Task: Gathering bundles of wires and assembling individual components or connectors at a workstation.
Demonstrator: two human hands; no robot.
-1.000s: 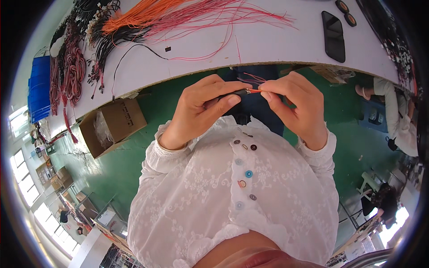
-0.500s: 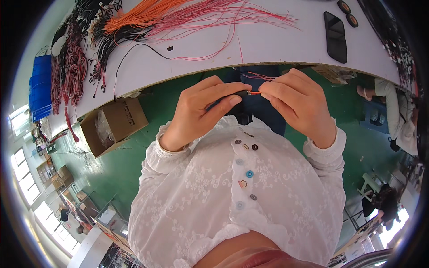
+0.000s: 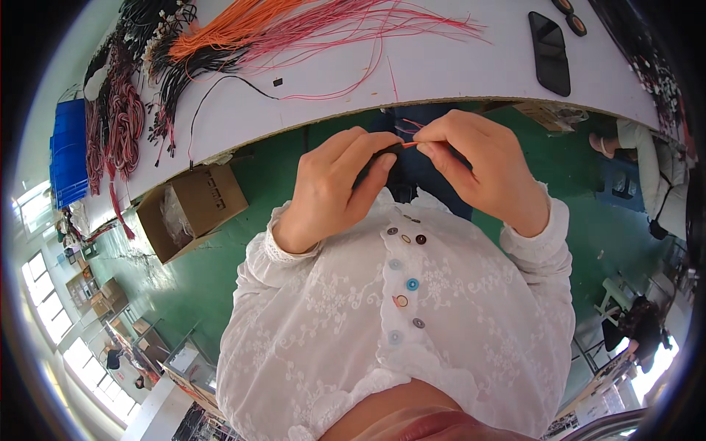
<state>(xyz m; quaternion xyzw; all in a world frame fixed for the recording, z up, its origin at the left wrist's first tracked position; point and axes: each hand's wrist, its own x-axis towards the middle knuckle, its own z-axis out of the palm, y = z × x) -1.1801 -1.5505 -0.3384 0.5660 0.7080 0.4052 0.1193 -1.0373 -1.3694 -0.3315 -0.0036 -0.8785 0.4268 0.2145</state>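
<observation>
Just off the table's near edge, my left hand [image 3: 329,185] pinches a small black connector [image 3: 390,150] between thumb and forefinger. From the other side, my right hand [image 3: 487,163] grips an orange wire [image 3: 409,145] close to its end, and that end meets the connector. How deep the wire sits in it is too small to tell. Thin pinkish-red wires [image 3: 412,125] stick out beyond the right fingertips. Across the table lie a bundle of orange wires [image 3: 235,26] and a bundle of pinkish-red wires [image 3: 323,29], over black cables [image 3: 173,88].
A loose small black part [image 3: 277,82] and a black phone [image 3: 550,55] lie on the white table [image 3: 456,73]. Braided cables [image 3: 125,125] hang over its left edge. An open cardboard box [image 3: 209,202] stands on the green floor, near blue bins [image 3: 68,154]. Another person's leg [image 3: 647,158] shows at right.
My right hand has come a little left, toward my left hand. The pale wire tips seen earlier beside the black connector no longer show.
</observation>
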